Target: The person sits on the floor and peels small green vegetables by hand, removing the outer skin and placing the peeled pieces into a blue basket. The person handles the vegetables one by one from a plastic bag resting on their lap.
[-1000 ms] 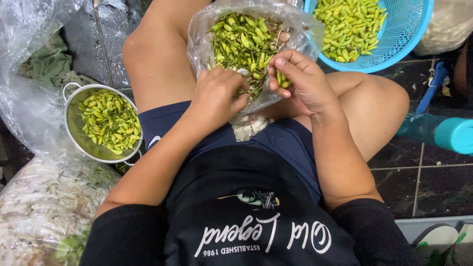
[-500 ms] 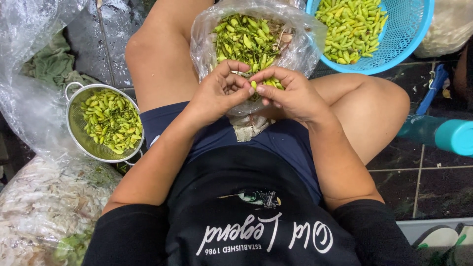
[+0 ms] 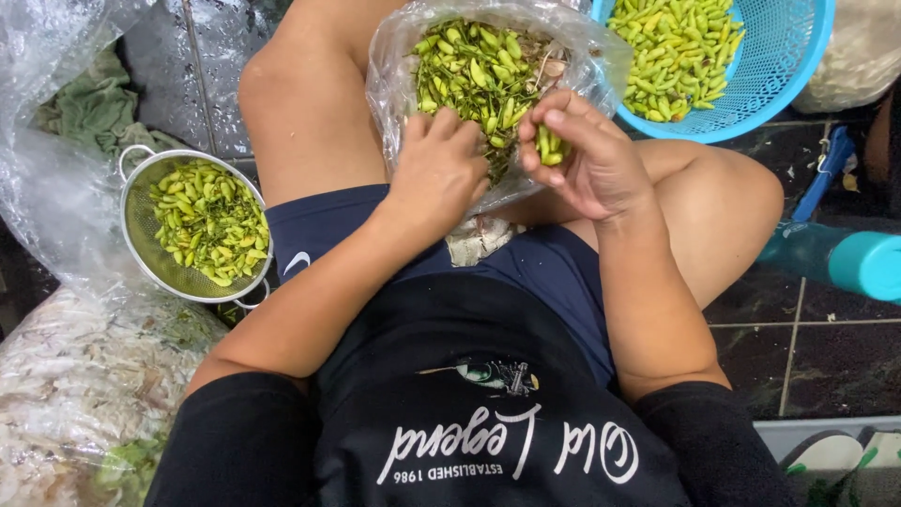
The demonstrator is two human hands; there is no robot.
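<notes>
A: What do the hands hold?
B: The right hand (image 3: 591,160) pinches green chillies (image 3: 552,143). The left hand (image 3: 439,169), curled, rests in the plastic bag (image 3: 394,84) just beside it.

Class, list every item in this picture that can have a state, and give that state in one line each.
Clear plastic bag: open, resting on the lap, holding green chillies with stems.
Left hand: fingers reaching into the bag.
Right hand: closed on a few green chillies.
Metal colander: upright, partly filled with chillies.
Blue basket: upright, holding chillies.
</notes>
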